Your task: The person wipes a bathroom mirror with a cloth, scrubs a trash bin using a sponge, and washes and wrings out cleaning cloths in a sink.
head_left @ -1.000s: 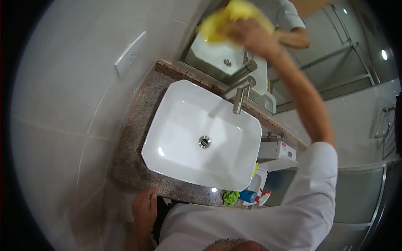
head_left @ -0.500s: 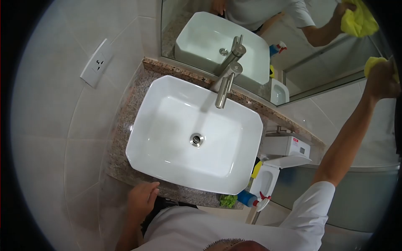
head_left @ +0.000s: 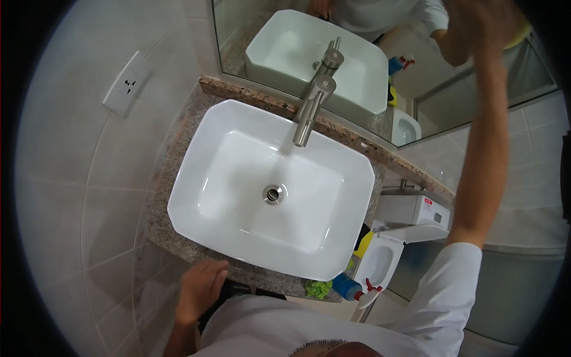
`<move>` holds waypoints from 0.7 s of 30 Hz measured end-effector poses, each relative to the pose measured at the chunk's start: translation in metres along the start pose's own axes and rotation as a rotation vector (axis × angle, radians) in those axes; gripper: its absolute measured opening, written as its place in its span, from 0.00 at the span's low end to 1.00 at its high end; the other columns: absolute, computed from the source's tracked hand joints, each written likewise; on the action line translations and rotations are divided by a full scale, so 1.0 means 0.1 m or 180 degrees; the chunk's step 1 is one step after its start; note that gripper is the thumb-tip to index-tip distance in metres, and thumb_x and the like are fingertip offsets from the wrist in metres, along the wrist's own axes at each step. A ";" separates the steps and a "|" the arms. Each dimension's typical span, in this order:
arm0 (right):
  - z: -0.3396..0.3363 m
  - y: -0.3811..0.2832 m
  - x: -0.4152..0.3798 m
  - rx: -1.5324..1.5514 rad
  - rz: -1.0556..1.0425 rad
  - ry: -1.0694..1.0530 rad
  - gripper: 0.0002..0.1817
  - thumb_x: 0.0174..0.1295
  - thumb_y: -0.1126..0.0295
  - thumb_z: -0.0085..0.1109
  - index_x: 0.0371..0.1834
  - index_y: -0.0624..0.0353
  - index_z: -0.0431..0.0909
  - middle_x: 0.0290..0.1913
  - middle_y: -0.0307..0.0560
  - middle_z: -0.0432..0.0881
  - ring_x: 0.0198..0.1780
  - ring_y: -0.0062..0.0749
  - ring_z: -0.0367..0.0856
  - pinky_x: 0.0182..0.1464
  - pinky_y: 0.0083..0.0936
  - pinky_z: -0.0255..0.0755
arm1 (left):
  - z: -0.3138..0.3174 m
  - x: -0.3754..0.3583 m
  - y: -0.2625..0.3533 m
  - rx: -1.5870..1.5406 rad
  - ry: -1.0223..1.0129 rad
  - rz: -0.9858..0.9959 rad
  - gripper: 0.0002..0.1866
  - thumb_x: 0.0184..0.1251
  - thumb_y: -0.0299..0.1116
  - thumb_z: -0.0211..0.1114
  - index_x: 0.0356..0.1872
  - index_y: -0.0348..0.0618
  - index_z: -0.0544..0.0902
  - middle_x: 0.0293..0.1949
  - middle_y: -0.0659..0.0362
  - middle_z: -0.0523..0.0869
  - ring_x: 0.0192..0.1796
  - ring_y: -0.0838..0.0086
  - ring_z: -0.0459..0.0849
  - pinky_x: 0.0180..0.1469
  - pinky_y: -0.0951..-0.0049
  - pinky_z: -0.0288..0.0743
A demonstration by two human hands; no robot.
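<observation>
right hand with the yellow cloth is now high before the mirror

half a second ago the right hand (head_left: pixel 489 27) was lower and farther out, near the right end of the mirror (head_left: pixel 351 119). now it is at the upper part of the view, in front of the glass, and the forearm stands almost upright in the picture. the hand is blurred; it grips the yellow cloth (head_left: pixel 521 34), of which only a small edge shows at its right side. if the cloth touches the glass, i cannot tell. the left hand (head_left: pixel 201 290) has stayed nearly in the same place, at the front edge of the table (head_left: pixel 162 217), with loose, slightly bent fingers and nothing seen in them.

on the white tank (head_left: pixel 404 208) there is a label (head_left: pixel 428 202) with red, but its writing is too small to read.

the table makes a narrow border around the white basin (head_left: pixel 238 205). the tap (head_left: pixel 308 116) leans over the back rim. at the front right corner, the green bundle (head_left: pixel 319 290) and the blue spray bottle (head_left: pixel 345 287) are close to the edge. the wide bowl lies open between both arms.
</observation>
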State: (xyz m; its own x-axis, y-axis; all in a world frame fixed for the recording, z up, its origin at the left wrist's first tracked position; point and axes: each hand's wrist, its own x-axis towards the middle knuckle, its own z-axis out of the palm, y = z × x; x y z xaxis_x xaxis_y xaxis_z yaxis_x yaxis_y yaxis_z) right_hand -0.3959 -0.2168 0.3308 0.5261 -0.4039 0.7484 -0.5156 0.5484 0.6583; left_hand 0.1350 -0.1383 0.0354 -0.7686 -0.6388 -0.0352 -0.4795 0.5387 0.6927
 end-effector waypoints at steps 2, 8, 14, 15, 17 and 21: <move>0.03 -0.11 -0.87 0.0641 -0.0031 -0.1151 0.32 0.53 0.71 0.64 0.66 0.36 0.80 0.67 0.35 0.78 0.68 0.36 0.75 0.59 0.42 0.73 | 0.01 0.00 0.03 0.0038 -0.0228 -0.0231 0.08 0.66 0.28 0.66 0.44 0.41 0.85 0.39 0.51 0.88 0.42 0.55 0.86 0.43 0.59 0.80; -0.72 -0.45 -2.07 0.0846 -0.0814 -0.1528 0.30 0.60 0.68 0.62 0.68 0.29 0.79 0.74 0.25 0.73 0.72 0.27 0.72 0.62 0.26 0.68 | 0.00 -0.26 -0.27 -0.0183 -0.0090 -0.0401 0.09 0.67 0.28 0.65 0.46 0.41 0.85 0.38 0.51 0.88 0.42 0.55 0.86 0.44 0.59 0.79; -0.03 -1.64 -0.75 0.1849 -0.1009 -0.1137 0.25 0.61 0.69 0.57 0.63 0.41 0.80 0.76 0.23 0.68 0.72 0.25 0.69 0.65 0.32 0.71 | -0.03 -0.21 -0.37 0.0023 -0.0083 -0.0350 0.10 0.67 0.28 0.65 0.47 0.39 0.85 0.38 0.49 0.87 0.40 0.53 0.85 0.44 0.58 0.78; 0.29 -1.91 -0.67 0.2128 -0.1196 -0.1324 0.32 0.62 0.70 0.53 0.72 0.33 0.74 0.77 0.22 0.67 0.73 0.27 0.69 0.65 0.34 0.70 | -0.02 -0.16 -0.32 0.0050 -0.0128 -0.0336 0.10 0.67 0.28 0.65 0.47 0.39 0.85 0.38 0.49 0.87 0.40 0.53 0.85 0.44 0.58 0.78; 0.15 -1.91 -0.27 0.2438 -0.1448 -0.1194 0.22 0.62 0.64 0.58 0.61 0.54 0.79 0.67 0.39 0.74 0.65 0.32 0.70 0.64 0.37 0.64 | 0.07 -0.10 -0.14 -0.0149 0.0164 -0.0251 0.10 0.67 0.28 0.66 0.47 0.39 0.85 0.37 0.49 0.87 0.39 0.54 0.85 0.43 0.58 0.78; -0.31 -1.22 -1.09 0.1872 -0.1122 -0.1868 0.34 0.60 0.70 0.56 0.72 0.33 0.74 0.78 0.19 0.65 0.71 0.23 0.71 0.64 0.30 0.69 | 0.05 -0.11 -0.03 -0.0362 0.0068 -0.0216 0.10 0.67 0.27 0.66 0.47 0.39 0.85 0.37 0.50 0.87 0.39 0.53 0.85 0.42 0.58 0.78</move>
State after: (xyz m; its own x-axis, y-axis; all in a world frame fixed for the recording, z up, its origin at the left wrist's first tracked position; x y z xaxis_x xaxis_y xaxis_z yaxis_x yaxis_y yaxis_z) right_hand -0.3694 -0.2172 0.1668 0.3723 -0.8748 0.3100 -0.7373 -0.0759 0.6713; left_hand 0.1423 -0.1298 0.0302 -0.7261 -0.6840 -0.0702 -0.4780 0.4288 0.7666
